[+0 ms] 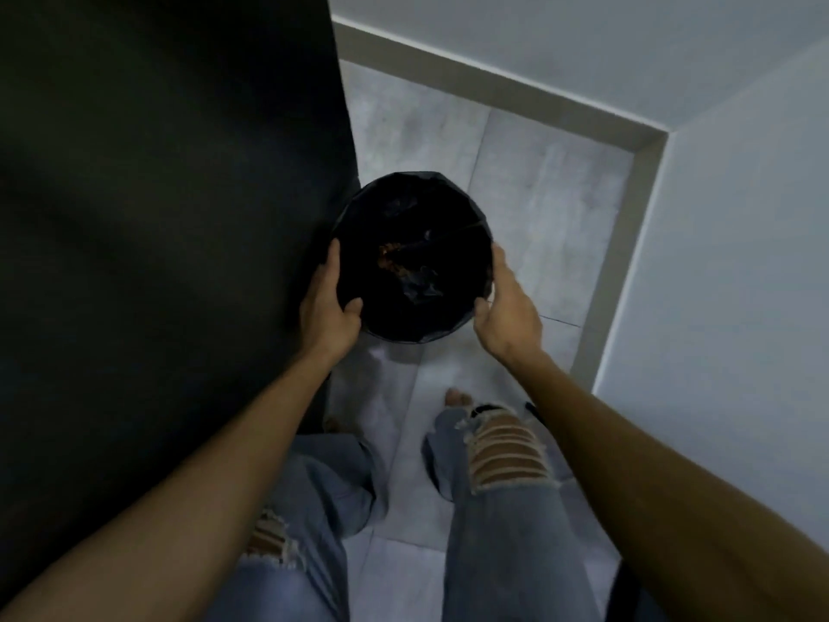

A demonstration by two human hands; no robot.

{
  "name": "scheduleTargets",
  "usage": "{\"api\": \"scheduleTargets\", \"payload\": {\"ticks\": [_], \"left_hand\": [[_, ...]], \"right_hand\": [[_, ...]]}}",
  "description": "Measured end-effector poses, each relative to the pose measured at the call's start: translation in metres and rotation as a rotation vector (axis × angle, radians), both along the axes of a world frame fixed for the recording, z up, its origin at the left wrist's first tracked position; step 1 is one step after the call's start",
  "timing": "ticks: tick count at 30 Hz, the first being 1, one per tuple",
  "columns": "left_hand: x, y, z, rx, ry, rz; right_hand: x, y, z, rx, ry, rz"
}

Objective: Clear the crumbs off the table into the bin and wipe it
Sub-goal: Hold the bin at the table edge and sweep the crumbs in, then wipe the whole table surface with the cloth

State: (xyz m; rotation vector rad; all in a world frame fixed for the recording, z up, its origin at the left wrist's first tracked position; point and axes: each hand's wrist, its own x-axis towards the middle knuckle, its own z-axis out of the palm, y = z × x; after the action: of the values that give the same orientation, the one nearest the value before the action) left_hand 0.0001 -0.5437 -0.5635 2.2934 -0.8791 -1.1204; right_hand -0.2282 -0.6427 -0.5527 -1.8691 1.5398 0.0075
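A round bin [442, 186] lined with a black bag is held over the grey tiled floor, just right of the black table's edge. Brown crumbs [389, 257] lie at the bottom of the bag. My left hand [329, 303] grips the bin's left rim, thumb hooked over the near edge. On the opposite side my right hand [507, 307] grips the right rim, fingers curled round it. The black table [157, 195] fills the left half of the view; its top looks dark and I cannot make out any crumbs on it.
White walls with a grey skirting board [623, 226] meet in a corner at the right and back. Grey floor tiles [529, 190] run between table and wall. My legs in torn blue jeans [502, 496] stand below the bin.
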Motion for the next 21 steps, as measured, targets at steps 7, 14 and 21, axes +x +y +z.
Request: {"api": "scheduleTargets", "payload": {"ticks": [7,14,21], "left_hand": [[-0.023,0.035,0.137,-0.036,-0.005,0.0],[-0.041,0.056,0.296,-0.03,-0.015,-0.185],[-0.069,0.088,0.427,-0.145,-0.077,-0.023]], "right_hand": [[0.001,0.043,0.127,-0.053,0.129,0.234],[-0.001,0.069,0.279,-0.03,-0.076,0.259],[0.013,0.08,0.393,-0.004,-0.186,0.345]]}}
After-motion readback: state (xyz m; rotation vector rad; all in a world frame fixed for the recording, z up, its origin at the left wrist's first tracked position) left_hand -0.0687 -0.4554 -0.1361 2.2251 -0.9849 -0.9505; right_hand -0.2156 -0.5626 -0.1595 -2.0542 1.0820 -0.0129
